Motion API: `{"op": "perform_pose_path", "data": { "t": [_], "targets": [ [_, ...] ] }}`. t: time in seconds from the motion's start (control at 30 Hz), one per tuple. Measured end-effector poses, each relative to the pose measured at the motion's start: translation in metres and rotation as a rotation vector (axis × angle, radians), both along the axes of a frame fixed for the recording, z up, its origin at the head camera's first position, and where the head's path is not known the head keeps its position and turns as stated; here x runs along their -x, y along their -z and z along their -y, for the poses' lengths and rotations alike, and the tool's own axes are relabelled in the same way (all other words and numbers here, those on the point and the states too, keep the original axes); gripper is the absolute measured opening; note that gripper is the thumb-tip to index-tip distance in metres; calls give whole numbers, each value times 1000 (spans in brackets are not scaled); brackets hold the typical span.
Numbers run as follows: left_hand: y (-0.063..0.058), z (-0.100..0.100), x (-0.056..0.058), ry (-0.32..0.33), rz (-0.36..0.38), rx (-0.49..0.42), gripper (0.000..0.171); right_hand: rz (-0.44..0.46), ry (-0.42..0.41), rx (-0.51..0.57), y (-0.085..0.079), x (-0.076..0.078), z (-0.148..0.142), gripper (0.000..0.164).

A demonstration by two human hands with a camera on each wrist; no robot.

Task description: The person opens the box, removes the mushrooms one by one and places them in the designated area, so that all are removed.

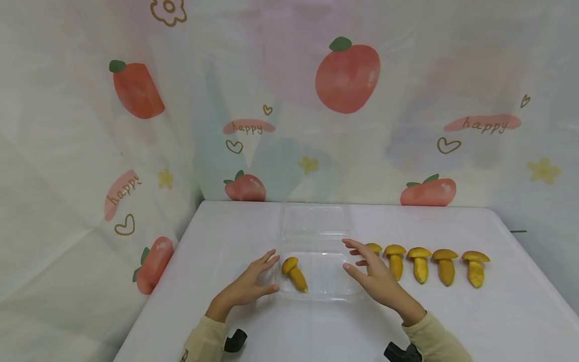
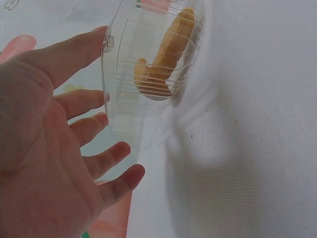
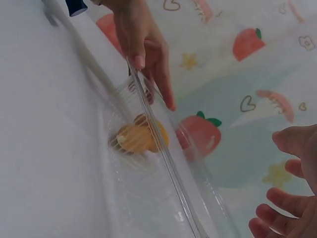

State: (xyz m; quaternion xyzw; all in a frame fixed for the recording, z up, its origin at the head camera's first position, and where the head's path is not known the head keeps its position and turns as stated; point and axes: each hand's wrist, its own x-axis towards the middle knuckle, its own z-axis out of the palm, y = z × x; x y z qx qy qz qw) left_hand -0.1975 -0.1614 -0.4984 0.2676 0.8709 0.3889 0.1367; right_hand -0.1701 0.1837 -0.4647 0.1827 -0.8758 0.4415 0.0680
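A clear plastic clamshell box (image 1: 327,297) lies on the table with its lid (image 1: 315,221) folded back, away from me. Inside its left part rests one yellow toy-like mushroom (image 1: 296,276), cap toward the back. My left hand (image 1: 246,284) is at the box's left side, fingers extended; in the left wrist view its thumb (image 2: 81,52) meets the rim. Over the right edge of the box hovers my right hand (image 1: 377,279), fingers spread and gently bent. Nothing is between those fingers, and in the right wrist view the right hand (image 3: 292,193) stands apart from the box.
To the right of the box, several more yellow mushrooms stand in a row, among them a middle one (image 1: 419,264) and the rightmost (image 1: 476,269). The nearest is partly behind my right hand. A white cloth covers the table (image 1: 316,332); a fruit-print curtain (image 1: 289,151) hangs behind it.
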Motion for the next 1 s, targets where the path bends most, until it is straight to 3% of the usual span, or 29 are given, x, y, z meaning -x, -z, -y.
{"op": "perform_pose_path", "data": {
  "t": [0.63, 1.0],
  "targets": [
    [1, -1, -1, -13, -2, 0, 75, 188, -181, 50, 20, 8, 62, 58],
    [2, -3, 1, -11, -17, 1, 75, 310, -277, -22, 25, 22, 83, 65]
  ]
}}
